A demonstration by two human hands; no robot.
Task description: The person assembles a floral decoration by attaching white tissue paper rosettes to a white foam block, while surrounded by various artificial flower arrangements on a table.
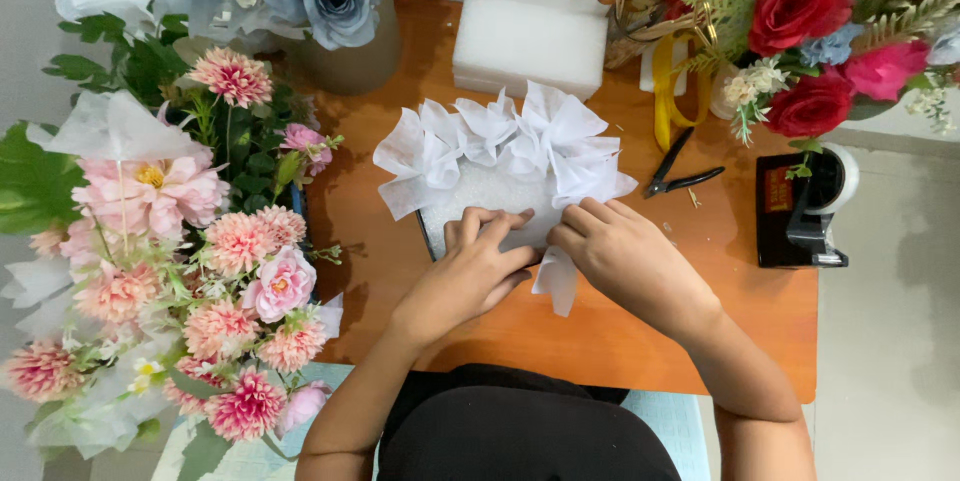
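An orange wooden table [600, 331] carries a white foam block [485, 196] under both hands, black pliers [680, 173] just right of them, and a tape dispenser [805, 211] farther right.

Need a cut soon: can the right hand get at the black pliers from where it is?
Probably yes: the black pliers lie on bare table just beyond the right hand, nothing between them, though it presses white tissue.

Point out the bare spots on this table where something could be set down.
Bare wood lies along the near edge, below both hands. Another patch sits between the right hand and the tape dispenser, below the pliers. A narrow strip runs between the pink flowers and the white tissue ruffles. The far edge is crowded with vases, foam block and sticks.
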